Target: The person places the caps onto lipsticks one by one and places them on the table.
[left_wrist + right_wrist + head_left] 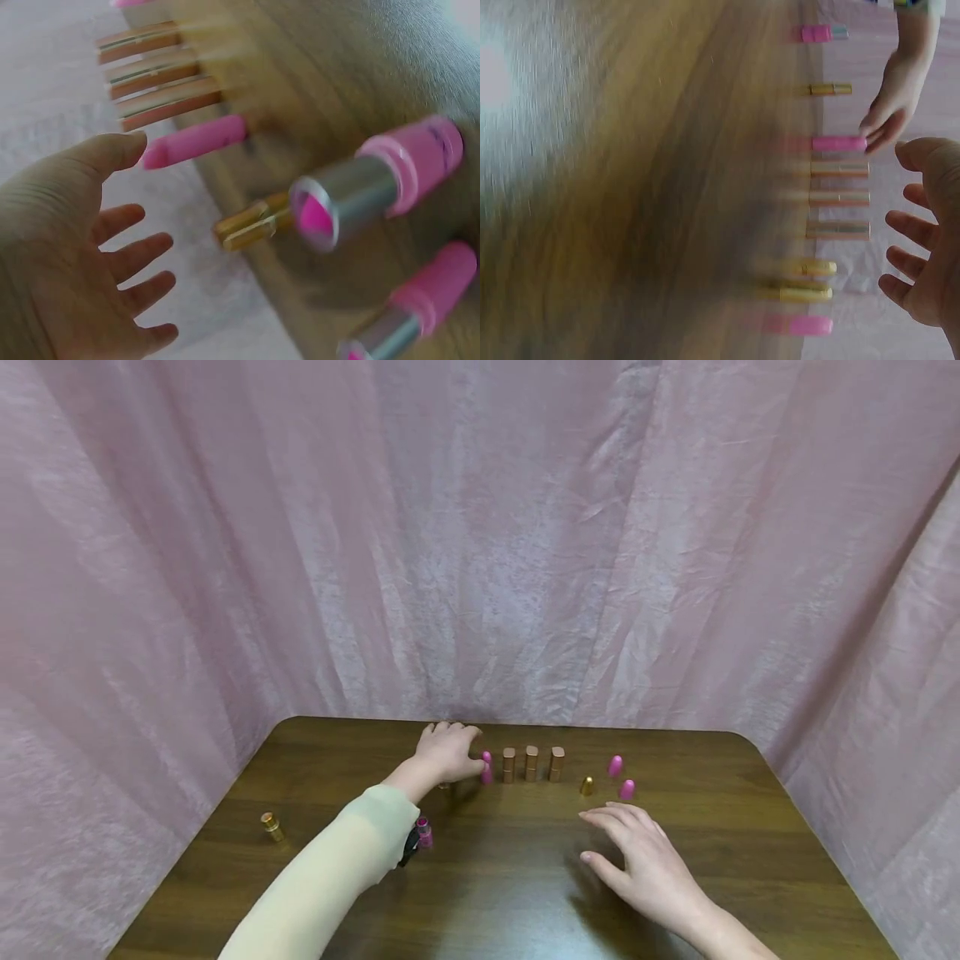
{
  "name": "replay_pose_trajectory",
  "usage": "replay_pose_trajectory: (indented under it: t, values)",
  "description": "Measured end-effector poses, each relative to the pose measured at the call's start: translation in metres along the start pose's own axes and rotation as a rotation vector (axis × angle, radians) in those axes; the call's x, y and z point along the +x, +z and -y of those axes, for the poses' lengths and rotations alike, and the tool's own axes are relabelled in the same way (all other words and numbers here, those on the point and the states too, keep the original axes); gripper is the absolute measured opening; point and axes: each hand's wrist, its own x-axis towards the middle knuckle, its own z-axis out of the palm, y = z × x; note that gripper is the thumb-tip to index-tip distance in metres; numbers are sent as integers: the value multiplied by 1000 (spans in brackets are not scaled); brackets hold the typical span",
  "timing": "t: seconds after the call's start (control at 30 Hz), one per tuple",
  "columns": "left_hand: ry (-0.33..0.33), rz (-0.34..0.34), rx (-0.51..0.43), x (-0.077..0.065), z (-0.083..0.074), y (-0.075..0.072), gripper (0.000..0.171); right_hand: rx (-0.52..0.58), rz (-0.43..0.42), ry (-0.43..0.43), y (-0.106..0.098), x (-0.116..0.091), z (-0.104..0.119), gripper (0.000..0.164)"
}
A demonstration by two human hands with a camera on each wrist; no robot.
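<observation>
My left hand (pixel 444 753) reaches over the back of the table with spread fingers. Its thumb tip is beside the top of an upright pink lipstick (pixel 487 772); whether they touch I cannot tell. The left wrist view has that same pink lipstick (pixel 199 141) near the thumb, with nothing gripped. Three upright rose-gold lipsticks (pixel 531 764) stand in a row just right of it. My right hand (pixel 645 860) hovers above the front right of the table, fingers apart and holding nothing. Nearest to it are a gold bullet-shaped piece (pixel 587 787) and two pink rounded pieces (pixel 627 790).
An uncapped pink lipstick (pixel 425 833) with a silver collar stands by my left forearm. A gold tube (pixel 272 827) is at the table's left, and another gold tube (pixel 255 223) is partly hidden below my left hand. Pink curtains (pixel 495 543) hang behind the wooden table (pixel 510 893).
</observation>
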Motion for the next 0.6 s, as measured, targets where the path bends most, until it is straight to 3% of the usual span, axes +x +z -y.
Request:
replay_pose_trajectory:
  t: [0.17,0.33,0.5,0.6]
  values:
    - [74,-97,27,-22,5,-19,68,-7,-25,72,-14,0,-19,46]
    - [220,-202,42,-53,-1,-31,67,-2,-18,176,-27,2,-45,43]
    - [390,-288,30,-87,-12,-28,65,-3,24,259,-33,4,-66,49]
    - [449,-292,19,-104,-20,-20,66,-6,59,290,-32,6,-75,55]
